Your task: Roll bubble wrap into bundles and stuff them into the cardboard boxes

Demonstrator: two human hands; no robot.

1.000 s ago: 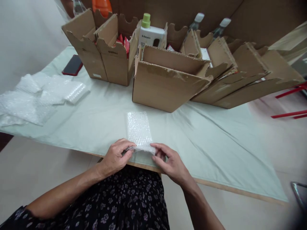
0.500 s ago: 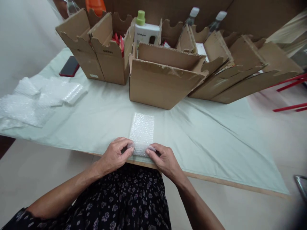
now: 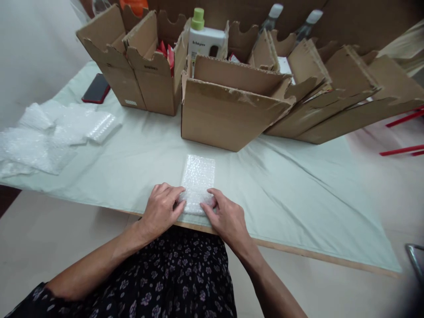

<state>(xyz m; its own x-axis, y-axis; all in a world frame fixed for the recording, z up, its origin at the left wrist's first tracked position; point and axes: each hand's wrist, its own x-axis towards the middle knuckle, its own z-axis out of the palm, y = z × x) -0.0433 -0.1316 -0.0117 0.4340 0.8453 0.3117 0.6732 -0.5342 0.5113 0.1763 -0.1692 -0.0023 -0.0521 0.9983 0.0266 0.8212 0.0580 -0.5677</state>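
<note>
A rectangular piece of clear bubble wrap [image 3: 198, 176] lies on the pale green cloth near the table's front edge, its near end folded over. My left hand [image 3: 163, 206] pinches the left side of the folded end between thumb and fingers. On the opposite side, my right hand [image 3: 227, 215] grips the same fold with thumb and forefinger. More bubble wrap [image 3: 36, 141] lies in a loose heap at the far left of the table.
Open cardboard boxes [image 3: 228, 115] stand in a row across the back, with a white bottle [image 3: 207, 42] with a green cap among them. A dark phone [image 3: 96, 88] lies at the back left. Red bars [image 3: 402, 150] show at the right.
Both hands have moved slightly away from the table's front edge, and the folded near end of the bubble wrap now lies flatter. The view has shifted a little.
</note>
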